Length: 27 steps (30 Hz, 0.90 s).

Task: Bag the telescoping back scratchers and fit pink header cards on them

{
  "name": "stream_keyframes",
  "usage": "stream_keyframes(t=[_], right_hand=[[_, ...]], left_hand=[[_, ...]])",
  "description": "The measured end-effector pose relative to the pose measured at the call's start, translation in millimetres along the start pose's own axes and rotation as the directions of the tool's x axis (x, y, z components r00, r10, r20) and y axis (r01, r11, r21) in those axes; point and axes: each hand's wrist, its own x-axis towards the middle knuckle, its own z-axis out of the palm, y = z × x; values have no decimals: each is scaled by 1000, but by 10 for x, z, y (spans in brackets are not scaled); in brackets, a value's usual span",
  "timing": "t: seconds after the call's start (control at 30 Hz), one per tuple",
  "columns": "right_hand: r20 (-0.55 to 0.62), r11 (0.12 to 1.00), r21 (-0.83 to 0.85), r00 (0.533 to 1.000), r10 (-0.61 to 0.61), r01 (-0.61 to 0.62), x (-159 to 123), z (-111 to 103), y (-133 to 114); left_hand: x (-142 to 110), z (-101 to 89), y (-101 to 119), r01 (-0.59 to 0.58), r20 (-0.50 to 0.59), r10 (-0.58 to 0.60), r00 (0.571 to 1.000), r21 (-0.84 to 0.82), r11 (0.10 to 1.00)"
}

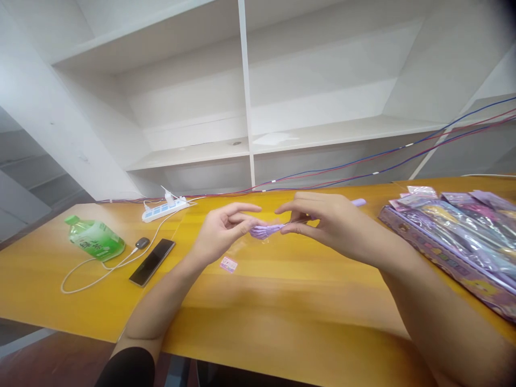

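Between my hands lies a slim purple back scratcher [264, 231], with a ridged, finger-like head, a thin metal rod and a purple handle end beyond my right hand. My left hand [226, 228] pinches the head from the left, thumb and fingers closed on it. My right hand [322, 215] grips the rod just right of the head, thumb below and fingers above, hiding part of it. Below the left fingers, a small pink-and-white card [229, 264] lies on the wooden table [258, 306], with what looks like clear plastic wrap beside it.
On the right stands a patterned purple box [443, 263] filled with plastic-wrapped items. To the left are a green bottle [94, 238] on its side, a phone [152, 262], a white cable with a black plug [142, 243], and a power strip [165, 208]. White shelving [246, 97] and wires border the back.
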Motion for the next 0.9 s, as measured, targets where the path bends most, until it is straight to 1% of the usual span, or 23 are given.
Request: stream_keyframes(t=[0.1, 0.2, 0.27, 0.4, 0.5, 0.6, 0.7, 0.77, 0.8, 0.9], right_hand=[[27, 999, -38, 999, 27, -26, -23, 28, -1], [44, 996, -77, 998, 45, -41, -57, 49, -38], [35, 993, -119, 999, 34, -29, -79, 69, -81], [-8, 973, -228, 999, -44, 41, -105, 148, -198], [-45, 953, -292, 994, -96, 79, -111, 216, -278], [-89, 934, -344, 987, -133, 95, -108, 246, -310], [-85, 930, -351, 985, -150, 111, -94, 237, -305], [-61, 934, -332, 985, -162, 133, -81, 224, -300], [-50, 936, -321, 984, -170, 146, -73, 220, -301], [-13, 932, -305, 977, -211, 197, -53, 219, -317]], left_hand=[[-1, 58, -16, 97, -29, -97, 995, 1, 995], [-23, 127, -41, 128, -61, -129, 990, -15, 992], [-41, 174, -62, 113, -95, -113, 989, -6, 994], [-56, 248, -100, 65, -152, -58, 987, 44, 997], [-46, 260, -114, 12, -160, 2, 987, 90, 996], [-35, 216, -101, -30, -93, 39, 995, 97, 995], [-34, 129, -56, -16, -34, 19, 999, 87, 996], [-35, 63, -12, 28, 21, -30, 999, 115, 993], [-35, 33, 11, 58, 72, -68, 995, 133, 989], [-36, -16, 69, 146, 235, -182, 955, 162, 976]])
